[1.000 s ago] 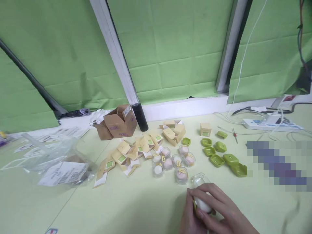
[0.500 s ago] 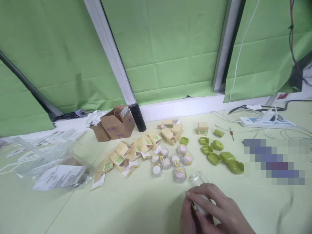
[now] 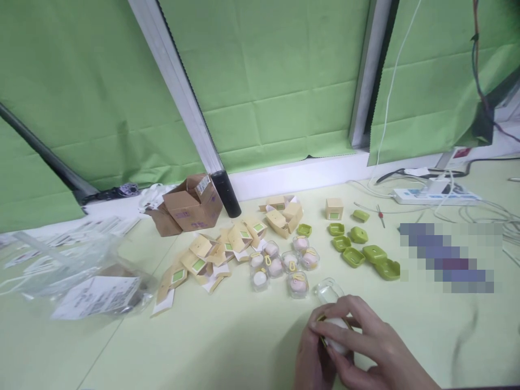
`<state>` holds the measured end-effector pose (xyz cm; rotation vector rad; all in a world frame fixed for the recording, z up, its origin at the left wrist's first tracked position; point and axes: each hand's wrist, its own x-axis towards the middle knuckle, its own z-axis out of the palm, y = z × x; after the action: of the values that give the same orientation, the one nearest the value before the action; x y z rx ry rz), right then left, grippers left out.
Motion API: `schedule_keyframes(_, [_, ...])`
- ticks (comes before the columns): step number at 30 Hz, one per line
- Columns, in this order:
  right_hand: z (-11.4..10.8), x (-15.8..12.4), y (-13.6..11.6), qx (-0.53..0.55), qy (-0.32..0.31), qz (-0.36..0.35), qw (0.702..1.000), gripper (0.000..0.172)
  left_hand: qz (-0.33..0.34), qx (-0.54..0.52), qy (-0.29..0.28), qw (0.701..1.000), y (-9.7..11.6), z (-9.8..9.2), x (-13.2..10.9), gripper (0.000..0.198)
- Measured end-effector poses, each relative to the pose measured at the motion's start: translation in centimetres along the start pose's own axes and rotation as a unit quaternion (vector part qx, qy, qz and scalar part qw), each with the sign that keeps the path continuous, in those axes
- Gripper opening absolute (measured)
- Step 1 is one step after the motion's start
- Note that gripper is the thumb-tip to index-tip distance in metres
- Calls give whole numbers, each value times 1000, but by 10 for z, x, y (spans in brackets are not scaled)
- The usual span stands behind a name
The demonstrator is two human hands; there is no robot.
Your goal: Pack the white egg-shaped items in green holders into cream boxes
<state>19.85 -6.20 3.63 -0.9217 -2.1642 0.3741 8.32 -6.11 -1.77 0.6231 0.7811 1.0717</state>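
Observation:
Both hands meet at the bottom, right of centre, around a white rounded piece (image 3: 336, 335) with a green rim. My left hand (image 3: 311, 349) wraps it from the left and below. My right hand (image 3: 365, 341) grips it from the right, fingers across its top. Just beyond the fingertips lies a clear plastic case (image 3: 328, 291). To the left of that case stand several clear cases with pink or white round pieces, one of them a pink one (image 3: 298, 284) with a yellow loop. Several green shells (image 3: 353, 257) lie further right.
Opened small cartons (image 3: 199, 262) are piled left of centre. Behind them stand a brown box (image 3: 193, 208) and a black cylinder (image 3: 226, 194). A plastic bag (image 3: 101, 292) lies at left. One closed carton (image 3: 334, 208), a power strip (image 3: 434, 196) and cables are at back right.
The view has shifted slightly. Between my hands, the white piece and its green rim now show more fully, and the fingers have moved a little around it.

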Motion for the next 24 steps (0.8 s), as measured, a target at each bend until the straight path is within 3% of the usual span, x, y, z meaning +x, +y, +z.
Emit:
schedule_keyframes(3, [-4,1,-2,16,-9,11,1000,46,-9,-7,-11,1000,7,-2,-3,32])
schedule_keyframes(9, [-19,7,-5,49,-91,16,995,44,-39,-8,-53,998,7,-10,-1,34])
schedule_keyframes(17, [-23,9,-10,48,-149,47,987,42,17,68,-47,996,-2,-21,-11,49])
schedule_keyframes(19, [-19,5,-5,66,-143,71,985,45,33,40,-51,997,2,-19,-13,48])
schedule_keyframes(22, [-13,-4,10,119,-97,135,979,69,9,-18,-88,996,10,-12,-10,48])
schedule_keyframes(24, [-9,-11,20,160,-76,167,970,71,-1,-31,-106,994,13,-9,-3,49])
